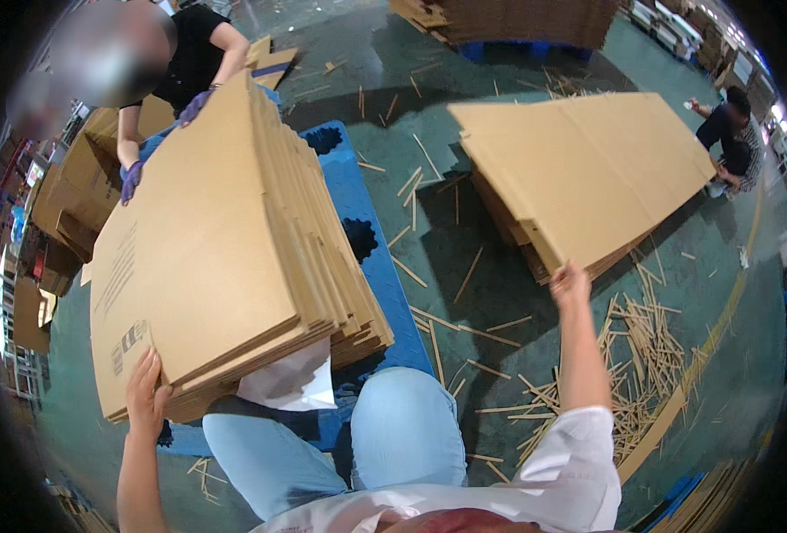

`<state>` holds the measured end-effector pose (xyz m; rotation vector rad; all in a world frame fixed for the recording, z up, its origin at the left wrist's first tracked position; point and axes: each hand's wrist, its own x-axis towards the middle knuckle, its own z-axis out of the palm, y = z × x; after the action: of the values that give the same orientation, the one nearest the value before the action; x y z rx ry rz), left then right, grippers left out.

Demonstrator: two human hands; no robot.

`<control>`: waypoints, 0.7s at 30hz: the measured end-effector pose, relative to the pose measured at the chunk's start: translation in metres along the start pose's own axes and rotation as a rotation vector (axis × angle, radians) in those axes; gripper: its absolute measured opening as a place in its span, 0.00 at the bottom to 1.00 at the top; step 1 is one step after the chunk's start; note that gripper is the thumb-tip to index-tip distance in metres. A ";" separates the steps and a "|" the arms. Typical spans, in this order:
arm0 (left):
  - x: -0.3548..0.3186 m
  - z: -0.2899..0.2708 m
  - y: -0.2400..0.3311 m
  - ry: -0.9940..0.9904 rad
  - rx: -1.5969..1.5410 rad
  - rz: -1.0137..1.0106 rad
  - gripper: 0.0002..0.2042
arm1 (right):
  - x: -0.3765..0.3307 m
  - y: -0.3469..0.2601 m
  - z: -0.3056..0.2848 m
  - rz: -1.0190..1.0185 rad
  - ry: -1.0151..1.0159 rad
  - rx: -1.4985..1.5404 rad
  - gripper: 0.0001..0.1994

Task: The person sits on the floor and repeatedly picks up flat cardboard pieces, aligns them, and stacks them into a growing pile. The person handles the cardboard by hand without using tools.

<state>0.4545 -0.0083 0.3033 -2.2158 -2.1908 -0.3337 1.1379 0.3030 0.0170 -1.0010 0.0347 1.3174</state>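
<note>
On the left, a tall stack of flat brown cardboard sheets [198, 240] stands on a blue pallet [380, 258]. My left hand [147, 391] lies at its near left corner, fingers stretched over the top sheet and thumb apart. To the right is a second, lower cardboard stack with a large plain cardboard sheet [589, 169] on top. My right hand [571, 284] is closed on the near corner of that sheet, my arm stretched forward. Across the left stack, a co-worker's purple-gloved hands [131, 182] touch the far edge of its top sheet.
Thin cardboard strips [642, 364] lie heaped on the green floor right of me, with more scattered between the stacks. Another person [733, 142] crouches beyond the right stack. White paper [291, 380] sticks out under the left stack near my knees. More cardboard [527, 22] stands at the back.
</note>
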 end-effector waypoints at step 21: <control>-0.003 0.007 0.004 0.182 -0.046 0.072 0.20 | -0.295 -0.167 0.143 -0.426 -0.863 0.443 0.43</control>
<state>0.4592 -0.0102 0.2968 -2.1830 -2.0266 -0.5651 1.1091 0.1759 0.3611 -0.0069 -0.4965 1.1744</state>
